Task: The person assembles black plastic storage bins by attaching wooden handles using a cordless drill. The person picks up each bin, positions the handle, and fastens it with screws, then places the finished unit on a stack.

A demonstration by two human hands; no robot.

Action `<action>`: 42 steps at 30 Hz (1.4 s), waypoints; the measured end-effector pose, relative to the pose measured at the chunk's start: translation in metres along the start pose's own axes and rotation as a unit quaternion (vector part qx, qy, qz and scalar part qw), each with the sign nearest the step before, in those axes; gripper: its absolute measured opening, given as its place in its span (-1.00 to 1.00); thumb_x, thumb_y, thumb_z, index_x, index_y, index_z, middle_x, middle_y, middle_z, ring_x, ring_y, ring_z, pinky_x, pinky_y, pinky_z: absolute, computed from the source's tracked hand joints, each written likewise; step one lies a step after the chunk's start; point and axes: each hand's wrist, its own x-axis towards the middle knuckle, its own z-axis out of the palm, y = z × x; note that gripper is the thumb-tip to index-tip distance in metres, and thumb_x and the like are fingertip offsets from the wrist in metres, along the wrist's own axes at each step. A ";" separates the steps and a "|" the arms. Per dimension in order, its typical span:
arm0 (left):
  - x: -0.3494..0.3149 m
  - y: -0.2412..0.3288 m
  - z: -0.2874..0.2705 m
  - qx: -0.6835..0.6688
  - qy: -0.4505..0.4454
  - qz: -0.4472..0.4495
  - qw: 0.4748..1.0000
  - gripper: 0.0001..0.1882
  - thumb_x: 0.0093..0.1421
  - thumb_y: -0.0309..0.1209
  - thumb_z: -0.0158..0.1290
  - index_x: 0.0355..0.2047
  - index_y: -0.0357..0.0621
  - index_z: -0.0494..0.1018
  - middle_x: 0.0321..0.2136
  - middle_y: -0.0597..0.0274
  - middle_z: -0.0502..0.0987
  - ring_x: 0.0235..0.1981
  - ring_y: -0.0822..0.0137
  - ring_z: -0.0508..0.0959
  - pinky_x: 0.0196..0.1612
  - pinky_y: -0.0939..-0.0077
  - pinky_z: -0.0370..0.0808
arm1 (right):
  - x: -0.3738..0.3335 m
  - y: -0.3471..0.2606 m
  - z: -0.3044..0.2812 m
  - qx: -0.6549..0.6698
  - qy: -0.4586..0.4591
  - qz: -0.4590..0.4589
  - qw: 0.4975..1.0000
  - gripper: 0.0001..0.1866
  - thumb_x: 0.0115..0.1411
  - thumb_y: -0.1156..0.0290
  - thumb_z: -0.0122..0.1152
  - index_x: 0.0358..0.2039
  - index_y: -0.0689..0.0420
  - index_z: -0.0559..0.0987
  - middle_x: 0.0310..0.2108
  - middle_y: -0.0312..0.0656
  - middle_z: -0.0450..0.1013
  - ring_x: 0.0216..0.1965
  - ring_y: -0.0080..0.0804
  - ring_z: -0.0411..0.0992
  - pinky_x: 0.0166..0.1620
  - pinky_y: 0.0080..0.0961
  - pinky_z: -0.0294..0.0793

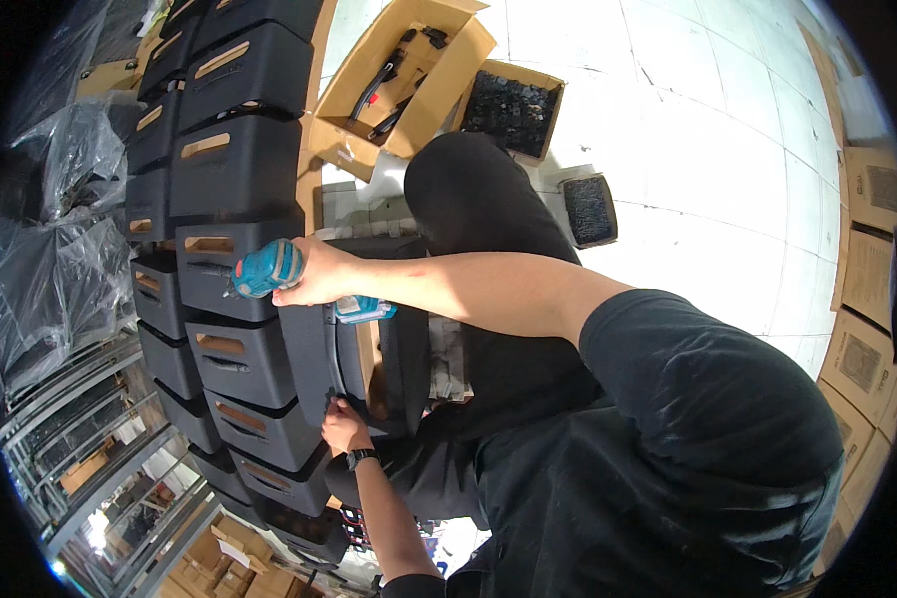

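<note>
Drill [269,269] is clamped in right fingers [293,295], left fingers [341,409] pinch a black strip [333,351], and a carton [447,90] holds black parts [381,82].

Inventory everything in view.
Drill: one, teal, centre-left
Large piece: one, black, centre
Slotted cases: many, black, rows at left
Open carton: one, brown, top centre
Parts boxes: two, brown-edged, beside carton
Other cartons: several, brown, right edge, lower left
Plastic sheeting: uncounted, clear, far left
Metal racking: uncounted, grey, lower left
Floor: one, white-tiled, top right
Watch: one, black, lower centre
Legs: two, black-trousered, centre
Left hand: one, bare, on the large piece
Right hand: one, bare, round the drill
</note>
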 end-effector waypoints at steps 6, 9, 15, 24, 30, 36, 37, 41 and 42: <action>-0.002 0.024 -0.037 0.026 -0.045 -0.008 0.999 -0.60 0.38 -0.05 -0.05 -0.24 -0.13 0.53 -0.36 -0.06 0.67 -0.34 -0.22 0.66 -0.27 -0.12 0.57 | -0.002 -0.003 -0.003 0.013 0.007 -0.018 1.000 -0.70 0.14 0.37 0.50 -0.20 0.17 0.57 -0.53 -0.28 0.54 -0.54 -0.56 0.51 -0.40 -0.50 0.56; -0.008 0.013 -0.037 0.004 0.004 0.094 0.996 -0.72 0.31 -0.16 0.02 -0.19 -0.11 0.48 -0.27 -0.01 0.66 -0.24 -0.16 0.65 -0.17 -0.07 0.57 | -0.004 -0.006 -0.002 0.011 0.005 0.006 1.000 -0.71 0.14 0.37 0.50 -0.21 0.17 0.57 -0.53 -0.28 0.54 -0.54 -0.56 0.51 -0.41 -0.50 0.56; 0.001 0.001 -0.030 -0.027 -0.015 0.147 0.989 -0.80 0.22 -0.26 0.07 -0.29 -0.13 0.53 -0.31 0.02 0.64 -0.22 -0.14 0.63 -0.14 -0.04 0.55 | -0.007 -0.008 -0.001 0.013 0.005 0.001 1.000 -0.72 0.15 0.36 0.49 -0.23 0.16 0.57 -0.54 -0.28 0.53 -0.56 -0.55 0.51 -0.44 -0.52 0.55; -0.001 0.004 -0.006 0.001 -0.036 -0.051 0.998 -0.59 0.30 -0.05 0.05 -0.48 -0.12 0.59 -0.47 -0.08 0.66 -0.42 -0.23 0.66 -0.36 -0.11 0.57 | -0.001 0.003 0.001 -0.012 -0.013 0.054 0.998 -0.76 0.14 0.36 0.50 -0.30 0.17 0.59 -0.52 -0.26 0.58 -0.54 -0.50 0.56 -0.39 -0.50 0.59; -0.002 0.027 -0.047 -0.021 -0.004 0.090 0.996 -0.69 0.32 -0.19 0.02 -0.11 -0.16 0.44 -0.22 -0.07 0.64 -0.27 -0.22 0.65 -0.26 -0.09 0.58 | -0.007 -0.003 -0.002 -0.016 0.001 0.003 1.000 -0.77 0.14 0.37 0.49 -0.30 0.18 0.60 -0.52 -0.24 0.59 -0.53 -0.49 0.58 -0.35 -0.46 0.61; 0.000 0.010 -0.033 0.013 -0.037 0.137 0.990 -0.78 0.36 -0.31 -0.05 -0.21 -0.24 0.39 -0.21 -0.05 0.58 -0.15 -0.17 0.58 -0.17 -0.08 0.55 | -0.008 -0.001 0.000 -0.003 0.000 -0.018 1.000 -0.78 0.14 0.38 0.48 -0.30 0.17 0.60 -0.54 -0.24 0.59 -0.53 -0.49 0.58 -0.35 -0.47 0.60; 0.001 0.010 -0.032 0.006 -0.037 0.134 0.990 -0.78 0.38 -0.32 -0.06 -0.20 -0.25 0.39 -0.21 -0.05 0.58 -0.14 -0.17 0.58 -0.17 -0.08 0.54 | -0.009 -0.001 0.000 -0.003 0.003 -0.014 1.000 -0.78 0.14 0.38 0.48 -0.31 0.17 0.60 -0.54 -0.24 0.59 -0.53 -0.49 0.57 -0.35 -0.47 0.60; -0.003 0.013 -0.025 0.031 -0.005 0.109 0.994 -0.72 0.41 -0.27 -0.08 -0.18 -0.27 0.46 -0.23 -0.06 0.61 -0.13 -0.16 0.56 -0.16 -0.08 0.52 | -0.005 0.004 0.003 -0.010 -0.003 0.050 0.999 -0.78 0.14 0.39 0.48 -0.32 0.18 0.59 -0.54 -0.24 0.59 -0.55 -0.51 0.55 -0.37 -0.46 0.59; -0.004 0.015 -0.021 0.032 0.024 0.104 0.994 -0.69 0.42 -0.24 -0.07 -0.20 -0.27 0.50 -0.25 -0.07 0.63 -0.16 -0.16 0.57 -0.17 -0.09 0.51 | -0.006 0.007 0.003 0.001 0.005 0.026 1.000 -0.79 0.13 0.40 0.48 -0.33 0.17 0.59 -0.54 -0.24 0.59 -0.56 -0.51 0.55 -0.39 -0.45 0.58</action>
